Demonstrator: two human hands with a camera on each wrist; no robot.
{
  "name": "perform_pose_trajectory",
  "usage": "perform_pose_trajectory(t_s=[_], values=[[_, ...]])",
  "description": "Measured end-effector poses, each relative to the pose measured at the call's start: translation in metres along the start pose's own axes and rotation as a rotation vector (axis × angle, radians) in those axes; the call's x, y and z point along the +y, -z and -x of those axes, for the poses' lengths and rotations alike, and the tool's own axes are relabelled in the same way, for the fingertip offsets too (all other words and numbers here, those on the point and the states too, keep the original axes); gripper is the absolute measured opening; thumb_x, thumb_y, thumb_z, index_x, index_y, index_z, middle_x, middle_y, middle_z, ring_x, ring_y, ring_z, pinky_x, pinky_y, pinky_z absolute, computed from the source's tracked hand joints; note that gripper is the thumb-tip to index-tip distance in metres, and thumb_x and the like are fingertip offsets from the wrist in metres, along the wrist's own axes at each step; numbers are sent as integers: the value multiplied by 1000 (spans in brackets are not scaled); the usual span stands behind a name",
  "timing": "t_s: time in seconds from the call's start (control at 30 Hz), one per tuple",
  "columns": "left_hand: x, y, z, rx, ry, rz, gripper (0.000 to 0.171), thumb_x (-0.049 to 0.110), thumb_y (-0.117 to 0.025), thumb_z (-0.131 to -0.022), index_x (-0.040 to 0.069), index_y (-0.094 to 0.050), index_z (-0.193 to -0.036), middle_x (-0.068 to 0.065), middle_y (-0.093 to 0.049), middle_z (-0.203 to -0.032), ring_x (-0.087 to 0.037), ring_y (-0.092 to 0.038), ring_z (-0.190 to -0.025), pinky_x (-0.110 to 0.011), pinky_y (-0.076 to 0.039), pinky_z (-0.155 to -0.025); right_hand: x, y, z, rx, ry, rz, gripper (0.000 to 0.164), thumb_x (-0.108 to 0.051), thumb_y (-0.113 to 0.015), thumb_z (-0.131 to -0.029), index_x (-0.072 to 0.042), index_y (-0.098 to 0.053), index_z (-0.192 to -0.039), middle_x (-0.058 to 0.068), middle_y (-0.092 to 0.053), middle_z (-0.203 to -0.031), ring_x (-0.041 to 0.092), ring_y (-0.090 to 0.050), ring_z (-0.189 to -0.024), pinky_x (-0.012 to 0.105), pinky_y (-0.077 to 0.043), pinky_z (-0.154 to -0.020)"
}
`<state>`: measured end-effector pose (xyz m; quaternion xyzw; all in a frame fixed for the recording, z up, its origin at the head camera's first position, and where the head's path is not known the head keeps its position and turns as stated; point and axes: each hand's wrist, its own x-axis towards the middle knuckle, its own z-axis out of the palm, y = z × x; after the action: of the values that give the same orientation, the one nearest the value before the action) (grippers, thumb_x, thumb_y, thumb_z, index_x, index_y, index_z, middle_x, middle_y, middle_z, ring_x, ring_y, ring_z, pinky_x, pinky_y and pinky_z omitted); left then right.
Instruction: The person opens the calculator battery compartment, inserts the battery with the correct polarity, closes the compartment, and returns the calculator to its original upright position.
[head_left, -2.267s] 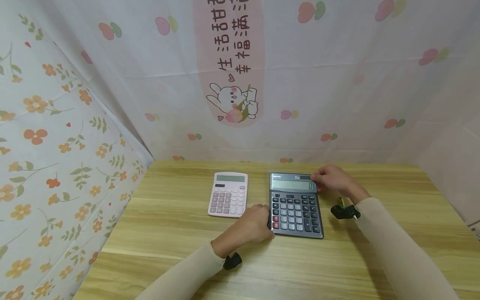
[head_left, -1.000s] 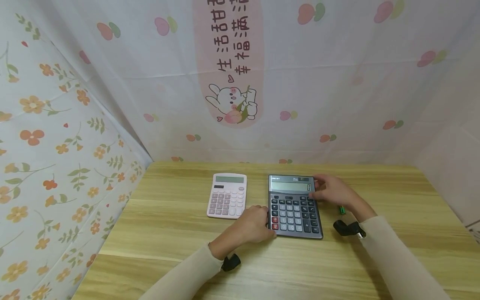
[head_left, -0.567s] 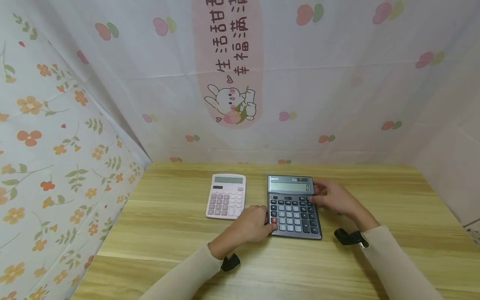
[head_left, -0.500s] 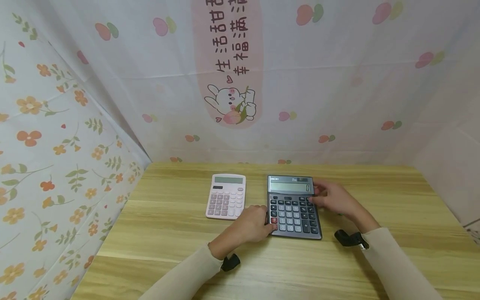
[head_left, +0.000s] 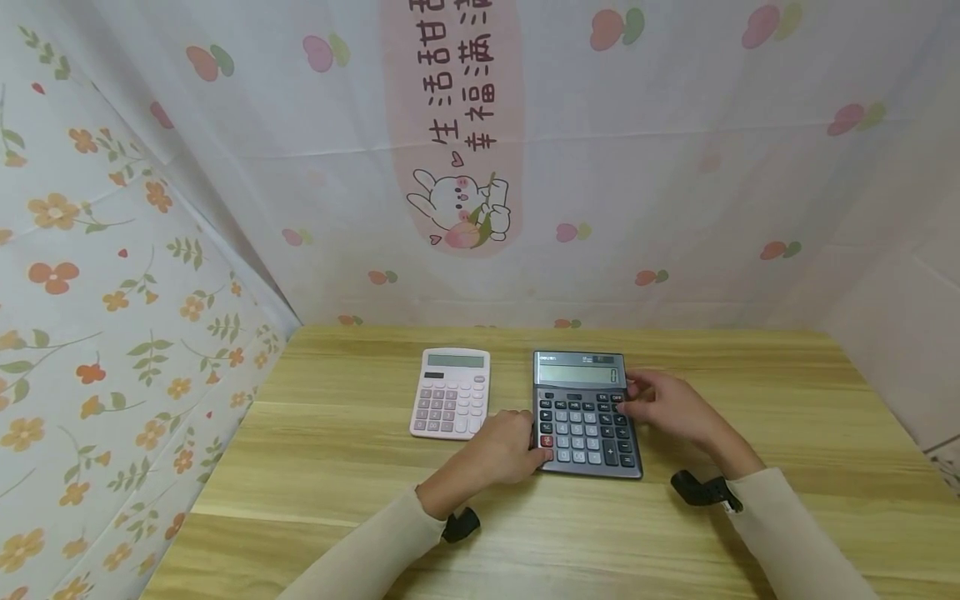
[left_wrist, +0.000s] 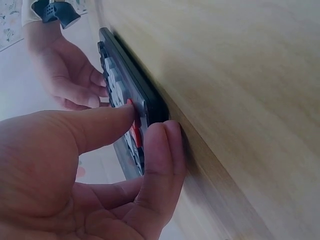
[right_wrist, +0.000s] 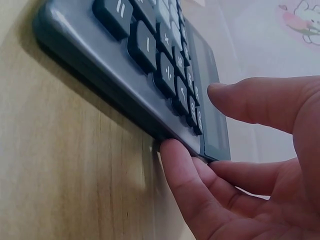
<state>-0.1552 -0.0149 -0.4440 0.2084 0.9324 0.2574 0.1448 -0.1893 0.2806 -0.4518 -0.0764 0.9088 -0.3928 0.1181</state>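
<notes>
A dark grey desk calculator (head_left: pixel 585 417) lies on the table, its display showing 0. At its near left corner my left hand (head_left: pixel 506 450) grips it. In the left wrist view, the thumb of that hand (left_wrist: pixel 75 170) presses by the red keys while bent fingers meet the edge. My right hand (head_left: pixel 671 408) is at the calculator's right edge. The right wrist view shows its fingertips (right_wrist: pixel 175 150) touching the side of the calculator (right_wrist: pixel 115 85), with the thumb spread apart over the upper keys. Left of the dark one lies a smaller pale pink calculator (head_left: pixel 452 393).
The wooden table (head_left: pixel 315 467) ends at the back against a white printed curtain (head_left: pixel 660 183). A flowered cloth (head_left: pixel 112 333) hangs along the left side. Each wrist carries a black camera mount, such as the right mount (head_left: pixel 701 490).
My right hand has slid from the dark calculator's upper right corner down its right edge. A small green item beside that hand no longer shows. My left thumb has moved onto the red keys.
</notes>
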Motion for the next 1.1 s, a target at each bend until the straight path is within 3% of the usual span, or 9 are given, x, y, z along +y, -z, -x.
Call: perform_pose_trajectory(t_s=[0.3, 0.6, 0.8, 1.1], values=[[-3, -1, 0, 4, 7, -1, 28, 29, -85, -97, 5, -70, -100, 1, -63, -83, -13, -58, -72, -27, -48, -61, -2, -2, 8, -7, 4, -8, 76, -25, -77, -100, 15, -47, -157, 19, -64, -126, 34, -65, -110, 49, -53, -91], [-5, -2, -1, -6, 4, -32, 39, 21, -99, -75, 7, -70, -97, 3, -60, -81, -13, -55, -73, -27, -46, -62, 0, -5, 13, -30, 6, -18, 75, -22, -77, -101, 17, -44, -156, 20, -62, -126, 33, -64, -108, 43, -54, -87], [-4, -3, -2, -4, 5, -31, 37, 16, -99, -76, 6, -71, -97, 2, -60, -82, -15, -56, -75, -28, -46, -63, 0, -5, 16, -17, 20, -20, 71, -19, -76, -101, 18, -46, -154, 21, -63, -124, 33, -67, -106, 41, -57, -83], [-1, -2, -4, -18, 25, -18, 40, 17, -99, -77, 2, -71, -102, -1, -61, -86, -17, -57, -77, -29, -47, -65, -1, 0, 17, -17, 16, -43, 70, -15, -76, -99, 18, -47, -153, 22, -65, -125, 33, -69, -109, 45, -60, -87]])
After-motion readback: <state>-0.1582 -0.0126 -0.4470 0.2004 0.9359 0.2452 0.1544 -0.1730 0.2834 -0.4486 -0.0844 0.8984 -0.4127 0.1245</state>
